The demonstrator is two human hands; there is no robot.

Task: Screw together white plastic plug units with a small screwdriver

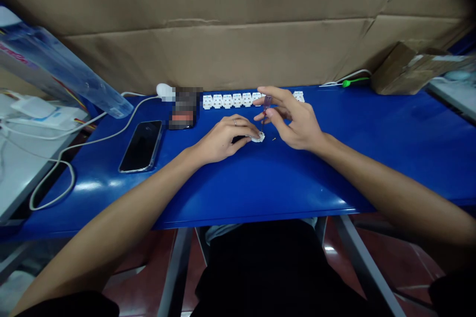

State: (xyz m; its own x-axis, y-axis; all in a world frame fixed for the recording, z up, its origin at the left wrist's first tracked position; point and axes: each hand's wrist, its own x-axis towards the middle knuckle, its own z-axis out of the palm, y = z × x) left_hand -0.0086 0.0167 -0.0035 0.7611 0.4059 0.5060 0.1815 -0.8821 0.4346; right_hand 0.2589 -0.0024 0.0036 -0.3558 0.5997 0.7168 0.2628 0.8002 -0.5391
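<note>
My left hand (231,137), a ring on one finger, holds a small white part (259,137) down on the blue table. My right hand (292,118) grips the handle of a small screwdriver (267,103) between thumb and fingers. The screwdriver stands nearly upright, its tip at the right side of the white part. A tiny brass-coloured piece (274,138) lies just right of that part. Behind my hands runs a row of several similar white parts (227,101), partly hidden by my right hand.
A phone (141,146) lies at the left, near a white cable (70,178) and a blurred dark object (184,109). A clear plastic container (82,69) leans at the far left. At the back right are a green-handled tool (347,82) and a cardboard box (401,69).
</note>
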